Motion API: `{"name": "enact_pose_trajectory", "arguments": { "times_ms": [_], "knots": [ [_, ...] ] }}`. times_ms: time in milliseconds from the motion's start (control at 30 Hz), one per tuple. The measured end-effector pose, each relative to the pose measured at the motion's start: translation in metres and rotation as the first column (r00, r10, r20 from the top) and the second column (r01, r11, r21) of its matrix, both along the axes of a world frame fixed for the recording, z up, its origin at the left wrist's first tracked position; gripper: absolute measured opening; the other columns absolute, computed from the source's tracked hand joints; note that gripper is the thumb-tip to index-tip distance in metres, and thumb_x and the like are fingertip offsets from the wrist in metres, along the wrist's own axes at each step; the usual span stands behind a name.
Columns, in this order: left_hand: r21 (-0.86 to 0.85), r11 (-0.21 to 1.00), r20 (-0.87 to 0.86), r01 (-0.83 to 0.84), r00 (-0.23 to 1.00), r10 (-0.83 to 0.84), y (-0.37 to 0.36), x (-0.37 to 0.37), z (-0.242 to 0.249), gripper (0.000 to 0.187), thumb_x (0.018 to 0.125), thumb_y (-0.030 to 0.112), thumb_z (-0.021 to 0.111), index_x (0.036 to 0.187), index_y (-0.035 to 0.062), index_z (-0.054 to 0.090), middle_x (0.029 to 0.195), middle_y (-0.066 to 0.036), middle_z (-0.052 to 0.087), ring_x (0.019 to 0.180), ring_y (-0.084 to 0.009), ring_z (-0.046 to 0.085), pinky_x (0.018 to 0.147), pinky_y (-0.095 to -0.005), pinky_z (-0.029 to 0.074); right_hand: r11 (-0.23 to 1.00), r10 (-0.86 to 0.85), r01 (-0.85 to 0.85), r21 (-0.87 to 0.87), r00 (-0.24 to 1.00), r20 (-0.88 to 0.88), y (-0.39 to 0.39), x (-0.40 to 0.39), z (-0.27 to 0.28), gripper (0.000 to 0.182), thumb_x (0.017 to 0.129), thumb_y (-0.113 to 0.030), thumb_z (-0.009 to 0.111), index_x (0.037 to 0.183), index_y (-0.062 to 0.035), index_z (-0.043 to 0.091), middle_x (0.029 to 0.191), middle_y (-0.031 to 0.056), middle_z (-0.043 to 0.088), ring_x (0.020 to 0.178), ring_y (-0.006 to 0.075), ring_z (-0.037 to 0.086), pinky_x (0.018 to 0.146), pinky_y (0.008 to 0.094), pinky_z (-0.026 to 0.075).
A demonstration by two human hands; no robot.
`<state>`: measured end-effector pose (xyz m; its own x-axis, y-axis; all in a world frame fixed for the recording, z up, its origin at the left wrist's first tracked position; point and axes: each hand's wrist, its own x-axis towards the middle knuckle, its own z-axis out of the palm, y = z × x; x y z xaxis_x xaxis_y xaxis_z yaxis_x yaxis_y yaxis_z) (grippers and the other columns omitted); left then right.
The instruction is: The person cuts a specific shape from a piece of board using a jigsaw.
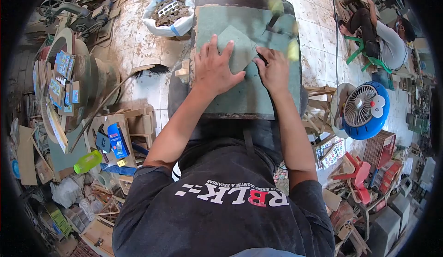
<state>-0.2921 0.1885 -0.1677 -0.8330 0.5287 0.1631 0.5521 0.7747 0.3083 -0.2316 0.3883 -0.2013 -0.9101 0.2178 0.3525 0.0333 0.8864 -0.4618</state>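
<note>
Here, a board (241,49) is lying corner-forward between the left hand (214,72), nearer, its fingers resting apart over one edge, and the right hand (275,70), sitting alongside, grip unclear

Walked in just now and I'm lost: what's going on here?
Someone in a dark T-shirt is handling a greenish panel lying flat on a green worktop. Their left grip is spread open over the panel's left side; the right grip, curled, is at its right corner. Whether the right grip pinches anything is hard to tell.
</note>
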Motion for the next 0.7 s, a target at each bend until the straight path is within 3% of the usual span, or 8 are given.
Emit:
{"name": "enact_pose_trajectory", "arguments": {
  "times_ms": [233, 300, 333, 400, 433, 500, 600, 700],
  "knots": [
    [-0.020, 0.997, 0.024, -0.076, 0.997, 0.076, 0.003, 0.008, 0.003, 0.082, 0.078, 0.053, 0.080, 0.149, 0.0187, 0.054, 0.159, -0.023, 0.035, 0.135, -0.0409, 0.042, 0.109, -0.0560, 0.037, 0.995, 0.023, -0.022, -0.100, 1.000, 0.007, -0.002, 0.002, 0.002, 0.037, 0.092, -0.027, 0.075, 0.126, -0.0140, 0.072, 0.124, 0.0099, 0.072, 0.113, 0.0321, 0.066, 0.096, 0.0484, 0.044],
    [-0.028, 0.997, 0.001, -0.067, 0.998, 0.067, -0.002, 0.000, 0.000, 0.077, 0.083, 0.052, 0.077, 0.148, 0.0186, 0.055, 0.160, -0.021, 0.036, 0.134, -0.0405, 0.044, 0.108, -0.0542, 0.040, 0.998, -0.002, 0.012, -0.069, 0.990, 0.144, -0.005, 0.007, 0.010, 0.062, 0.085, -0.040, 0.081, 0.136, -0.0088, 0.066, 0.136, 0.0145, 0.067, 0.128, 0.0350, 0.059, 0.105, 0.0512, 0.041],
    [-0.063, 0.998, 0.032, -0.008, 0.999, 0.010, -0.005, -0.008, -0.003, 0.072, 0.086, 0.051, 0.075, 0.148, 0.0197, 0.056, 0.160, -0.019, 0.038, 0.131, -0.0405, 0.047, 0.107, -0.0523, 0.042, 0.998, -0.001, 0.011, -0.069, 0.989, 0.145, -0.010, 0.010, 0.018, 0.062, 0.085, -0.040, 0.081, 0.136, -0.0088, 0.066, 0.136, 0.0145, 0.067, 0.128, 0.0350, 0.059, 0.105, 0.0512, 0.041],
    [-0.096, 0.994, 0.065, 0.048, 0.997, -0.042, -0.010, -0.019, -0.002, 0.067, 0.090, 0.050, 0.072, 0.148, 0.0209, 0.057, 0.160, -0.016, 0.039, 0.129, -0.0405, 0.050, 0.106, -0.0504, 0.045, 0.998, -0.008, 0.027, -0.059, 0.952, 0.307, -0.025, 0.015, 0.036, 0.101, 0.075, -0.056, 0.086, 0.152, -0.0026, 0.049, 0.152, 0.0210, 0.053, 0.149, 0.0385, 0.041, 0.122, 0.0575, 0.027],
    [-0.126, 0.988, 0.087, 0.087, 0.993, -0.076, -0.011, -0.023, 0.004, 0.065, 0.091, 0.049, 0.072, 0.148, 0.0221, 0.057, 0.160, -0.015, 0.040, 0.127, -0.0405, 0.053, 0.106, -0.0496, 0.047, 0.998, -0.007, 0.026, -0.060, 0.952, 0.307, -0.034, 0.015, 0.042, 0.101, 0.075, -0.056, 0.086, 0.152, -0.0026, 0.049, 0.152, 0.0210, 0.053, 0.149, 0.0385, 0.041, 0.122, 0.0575, 0.027],
    [-0.156, 0.979, 0.112, 0.129, 0.987, -0.112, -0.015, -0.035, 0.012, 0.063, 0.091, 0.048, 0.071, 0.148, 0.0233, 0.058, 0.159, -0.014, 0.042, 0.126, -0.0405, 0.055, 0.105, -0.0488, 0.048, 0.997, -0.070, 0.072, 0.010, 0.907, 0.415, -0.045, 0.014, 0.049, 0.128, 0.066, -0.062, 0.090, 0.159, 0.0035, 0.031, 0.159, 0.0231, 0.045, 0.154, 0.0394, 0.033, 0.125, 0.0574, 0.023],
    [-0.092, 0.965, 0.142, 0.245, 0.963, -0.230, -0.019, -0.063, 0.004, 0.065, 0.091, 0.052, 0.071, 0.149, 0.0253, 0.058, 0.160, -0.015, 0.042, 0.135, -0.0434, 0.050, 0.110, -0.0524, 0.045, 0.997, -0.046, 0.066, -0.031, 0.895, 0.443, -0.046, 0.013, 0.049, 0.135, 0.064, -0.062, 0.091, 0.161, 0.0054, 0.024, 0.161, 0.0252, 0.040, 0.155, 0.0392, 0.031, 0.126, 0.0582, 0.020],
    [0.002, 0.877, -0.094, 0.480, 0.874, -0.478, -0.018, -0.090, -0.019, 0.070, 0.089, 0.057, 0.072, 0.150, 0.0257, 0.057, 0.162, -0.013, 0.041, 0.144, -0.0426, 0.044, 0.114, -0.0552, 0.041, 0.999, -0.028, 0.038, -0.016, 0.910, 0.414, -0.040, 0.014, 0.040, 0.133, 0.062, -0.062, 0.092, 0.159, 0.0034, 0.028, 0.162, 0.0221, 0.040, 0.155, 0.0386, 0.032, 0.124, 0.0625, 0.023]
  ]
}}
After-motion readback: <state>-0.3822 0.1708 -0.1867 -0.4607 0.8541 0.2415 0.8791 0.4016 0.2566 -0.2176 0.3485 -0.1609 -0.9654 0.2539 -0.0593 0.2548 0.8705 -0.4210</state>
